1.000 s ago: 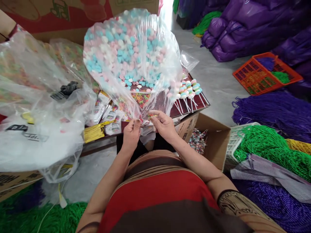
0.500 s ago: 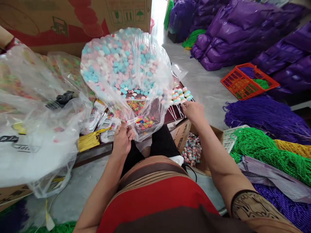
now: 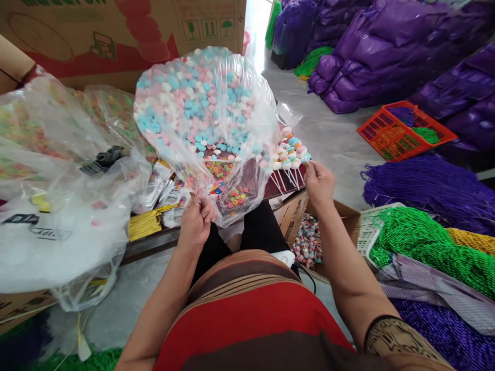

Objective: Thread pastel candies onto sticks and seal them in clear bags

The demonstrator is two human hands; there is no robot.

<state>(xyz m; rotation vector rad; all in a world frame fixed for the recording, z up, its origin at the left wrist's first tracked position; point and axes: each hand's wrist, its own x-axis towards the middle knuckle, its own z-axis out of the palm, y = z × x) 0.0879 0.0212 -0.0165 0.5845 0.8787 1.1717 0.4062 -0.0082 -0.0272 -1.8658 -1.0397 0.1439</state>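
Observation:
My left hand (image 3: 198, 220) is closed in front of my lap, its fingers pinching what looks like a small clear wrapper (image 3: 217, 187) with a coloured print. Right behind it opens a big clear bag (image 3: 251, 190) of pink, blue and white marshmallows (image 3: 197, 105). Small ring candies (image 3: 236, 196) show through the plastic. At the table's right end lie several marshmallow lollipops (image 3: 288, 154), white sticks towards me. The fingers of my right hand (image 3: 320, 181) are pinched at the rightmost marshmallow lollipop (image 3: 304, 156); its stick is hidden.
Printed packets (image 3: 170, 198) and yellow twist ties (image 3: 146, 224) lie left of my hand. Other clear bags (image 3: 58, 221) crowd the left. Below my right arm stands a carton (image 3: 294, 219) of wrapped candies. An orange basket (image 3: 402, 134) and green bead strands (image 3: 410, 237) are at right.
My right hand has moved slightly right, from the lollipop sticks to the row's right end, where more lollipops now show. My left hand stays closed and the wrapper has shifted slightly.

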